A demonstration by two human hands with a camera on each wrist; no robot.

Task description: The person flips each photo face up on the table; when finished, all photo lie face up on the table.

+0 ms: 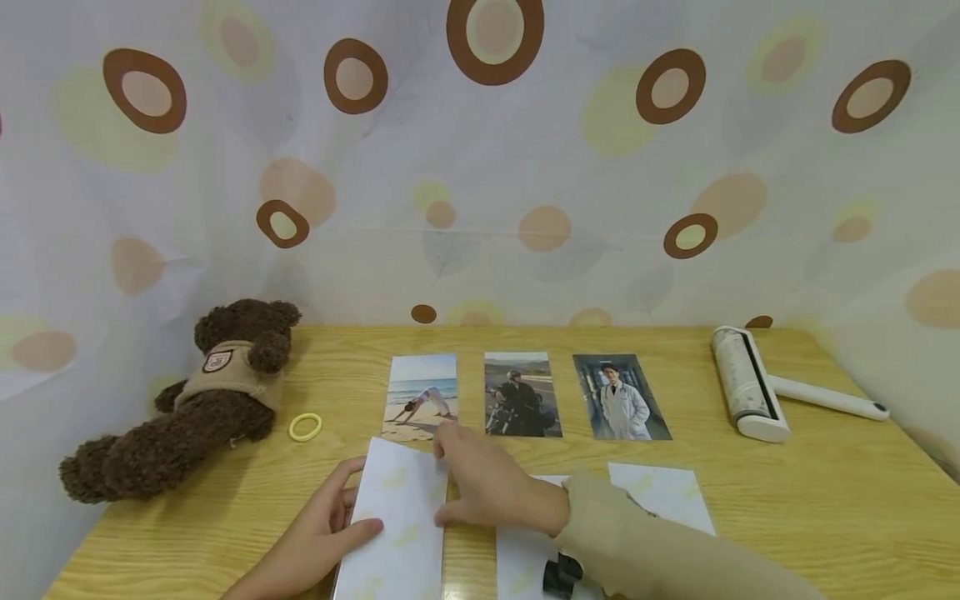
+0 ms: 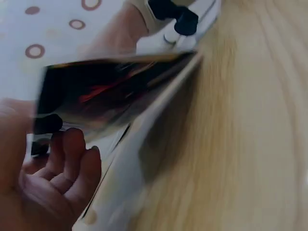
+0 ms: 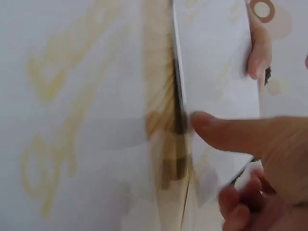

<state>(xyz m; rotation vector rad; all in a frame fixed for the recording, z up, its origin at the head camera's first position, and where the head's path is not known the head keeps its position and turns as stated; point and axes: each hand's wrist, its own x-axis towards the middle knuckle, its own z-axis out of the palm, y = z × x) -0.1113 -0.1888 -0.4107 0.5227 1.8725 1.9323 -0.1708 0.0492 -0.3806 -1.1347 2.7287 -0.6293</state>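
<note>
My left hand [image 1: 318, 529] holds white-backed photos [image 1: 401, 517] at the front centre of the table, thumb on top and fingers at the left side. In the left wrist view, a dark printed picture face [image 2: 106, 91] with a red patch shows, tilted, beside the curled fingers. My right hand [image 1: 491, 483] is at the photos' right edge. Its index fingertip is by the upper right corner and its thumb lies straight at the edge; blur hides whether they touch. Two more white-backed photos, one on the left [image 1: 517, 558] and one on the right [image 1: 663, 496], lie partly under the right forearm.
Behind lie three face-up photos: a beach pose [image 1: 423, 392], a motorcycle rider [image 1: 521, 396] and a white-coated figure [image 1: 622, 400]. A brown teddy bear [image 1: 225, 383] and yellow ring [image 1: 305, 427] are left; a lint roller [image 1: 750, 383] is right. A patterned curtain [image 1: 480, 167] hangs behind.
</note>
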